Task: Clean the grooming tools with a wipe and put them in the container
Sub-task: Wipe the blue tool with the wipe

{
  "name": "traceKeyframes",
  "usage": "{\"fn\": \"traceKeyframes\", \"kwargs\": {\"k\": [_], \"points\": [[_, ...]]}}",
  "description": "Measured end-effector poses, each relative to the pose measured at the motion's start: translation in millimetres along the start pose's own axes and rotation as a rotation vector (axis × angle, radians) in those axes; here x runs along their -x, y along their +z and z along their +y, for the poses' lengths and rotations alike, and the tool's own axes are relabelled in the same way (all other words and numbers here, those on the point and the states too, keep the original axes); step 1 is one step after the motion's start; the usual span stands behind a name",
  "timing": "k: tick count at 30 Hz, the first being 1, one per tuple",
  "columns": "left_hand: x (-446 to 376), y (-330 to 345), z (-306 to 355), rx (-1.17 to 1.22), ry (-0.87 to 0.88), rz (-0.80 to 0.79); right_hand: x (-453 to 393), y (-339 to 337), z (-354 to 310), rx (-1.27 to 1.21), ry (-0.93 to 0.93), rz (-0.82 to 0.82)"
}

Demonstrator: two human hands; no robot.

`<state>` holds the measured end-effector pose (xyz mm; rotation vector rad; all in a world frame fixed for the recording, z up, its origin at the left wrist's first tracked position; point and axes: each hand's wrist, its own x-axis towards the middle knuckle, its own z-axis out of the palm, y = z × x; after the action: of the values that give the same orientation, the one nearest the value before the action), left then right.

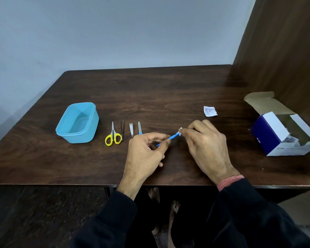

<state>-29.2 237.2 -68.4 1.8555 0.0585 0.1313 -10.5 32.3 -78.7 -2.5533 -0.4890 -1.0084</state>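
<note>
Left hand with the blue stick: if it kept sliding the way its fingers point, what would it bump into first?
The left hand points up and right, along the blue tool it pinches. It would probably meet the right hand first, which holds the wipe on that tool's tip.

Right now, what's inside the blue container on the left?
The blue container looks empty: its bare floor and far walls show, with no tools in it. The near wall hides a little of the floor behind it. The scissors and tweezers lie on the table beside it.
</note>
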Motion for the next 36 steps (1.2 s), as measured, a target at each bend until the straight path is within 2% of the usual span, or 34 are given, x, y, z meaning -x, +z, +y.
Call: {"fn": "traceKeyframes", "kwargs": {"k": [4, 6, 12, 17, 24, 32, 36], "points": [[0, -1, 0, -0.028, 0.012, -0.041, 1, -3, -5, -0.03, -0.176, -0.039], [0, -2, 0, -0.027, 0.017, -0.058, 0, -5, -6, -0.043, -0.198, -0.038], [-1, 1, 1, -0.021, 0.012, -0.021, -2, -2, 0, -0.003, 0.027, 0.001], [0, 3, 4, -0.041, 0.004, 0.001, -2, -1, -1, -0.008, 0.048, 0.006], [0, 7, 9, 0.005, -0.067, 0.068, 0, -4, 3, -0.071, 0.146, 0.119], [3, 4, 11, -0.014, -0.03, 0.037, 1, -5, -1, -0.148, 0.129, 0.028], [5, 2, 8, -0.024, 0.032, 0.08, 1, -6, -2, -0.139, 0.128, -0.006]]}}
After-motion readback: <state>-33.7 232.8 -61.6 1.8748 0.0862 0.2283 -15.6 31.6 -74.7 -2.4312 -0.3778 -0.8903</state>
